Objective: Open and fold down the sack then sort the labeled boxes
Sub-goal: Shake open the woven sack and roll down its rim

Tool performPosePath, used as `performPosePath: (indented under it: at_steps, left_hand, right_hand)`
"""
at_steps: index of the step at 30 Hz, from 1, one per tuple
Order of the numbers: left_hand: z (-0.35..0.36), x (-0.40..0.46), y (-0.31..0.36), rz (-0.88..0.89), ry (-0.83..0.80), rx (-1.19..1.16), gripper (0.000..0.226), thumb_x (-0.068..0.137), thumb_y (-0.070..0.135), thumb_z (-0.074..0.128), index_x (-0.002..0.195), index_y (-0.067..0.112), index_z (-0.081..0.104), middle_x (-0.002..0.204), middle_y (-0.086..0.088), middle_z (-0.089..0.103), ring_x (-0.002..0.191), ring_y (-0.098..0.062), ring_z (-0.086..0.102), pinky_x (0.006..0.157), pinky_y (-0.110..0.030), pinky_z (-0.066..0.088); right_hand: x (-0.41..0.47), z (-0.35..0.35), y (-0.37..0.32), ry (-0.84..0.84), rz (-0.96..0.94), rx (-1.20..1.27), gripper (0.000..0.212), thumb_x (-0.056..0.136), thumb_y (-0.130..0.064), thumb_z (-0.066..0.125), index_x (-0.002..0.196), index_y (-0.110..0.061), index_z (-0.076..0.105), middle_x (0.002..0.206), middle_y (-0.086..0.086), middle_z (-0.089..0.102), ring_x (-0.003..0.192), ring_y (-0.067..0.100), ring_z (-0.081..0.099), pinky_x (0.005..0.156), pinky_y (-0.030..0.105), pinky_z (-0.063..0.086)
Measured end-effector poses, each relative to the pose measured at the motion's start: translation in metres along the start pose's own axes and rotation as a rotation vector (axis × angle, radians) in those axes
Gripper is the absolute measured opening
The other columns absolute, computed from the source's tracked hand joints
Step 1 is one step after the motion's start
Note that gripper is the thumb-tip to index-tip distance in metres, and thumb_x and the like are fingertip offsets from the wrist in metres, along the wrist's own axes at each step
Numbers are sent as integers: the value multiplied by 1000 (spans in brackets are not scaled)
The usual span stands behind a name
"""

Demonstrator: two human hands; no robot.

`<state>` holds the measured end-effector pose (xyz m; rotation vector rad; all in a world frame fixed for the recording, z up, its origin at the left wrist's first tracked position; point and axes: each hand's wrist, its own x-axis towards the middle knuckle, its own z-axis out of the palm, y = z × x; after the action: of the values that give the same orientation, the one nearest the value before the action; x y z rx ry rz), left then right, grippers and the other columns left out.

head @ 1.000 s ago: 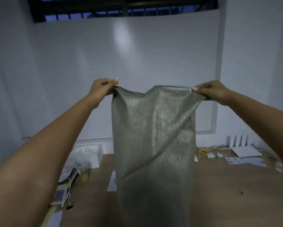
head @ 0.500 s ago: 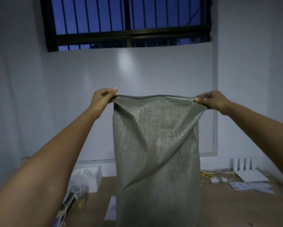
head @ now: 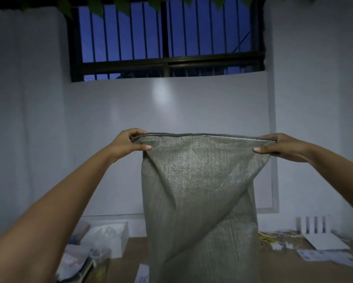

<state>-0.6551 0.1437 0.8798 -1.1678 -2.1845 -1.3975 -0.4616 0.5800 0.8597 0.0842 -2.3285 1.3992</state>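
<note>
**Head view: woven sack held up by its top corners, mouth not yet parted**

Head camera faces the grey-green woven sack (head: 200, 193), which hangs straight down in front of the person with its long axis vertical. Its hemmed mouth runs level from one hand to the other, well above the wooden tabletop (head: 273, 270). The left hand (head: 130, 142) pinches the left top corner and the right hand (head: 277, 147) pinches the right one, thumbs on the near face, fingers curled behind. Both sit equally high, neither nearer the work than the other. The two layers of the mouth look pressed flat together, so opening it likely means drawing the near edge toward the body while the far edge stays back; the fold-down would then roll outward along that same horizontal rim. A diagonal crease crosses the cloth. Behind stand a white wall and a barred window (head: 167, 37). White boxes (head: 110, 235), papers and cables lie blurred on the table to either side.
</note>
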Motion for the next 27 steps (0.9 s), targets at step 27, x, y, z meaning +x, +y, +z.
performPosePath:
  at_steps: [27]
  left_hand:
    - [-1, -8, -13, -144, 229, -75, 34, 99, 36, 45, 102, 10, 65, 88, -2, 66, 69, 2, 66, 57, -20, 56]
  right_hand:
    - [8, 40, -6, 309, 71, 357, 36, 76, -40, 74, 99, -15, 64, 88, -1, 67, 75, 10, 63, 58, 16, 52]
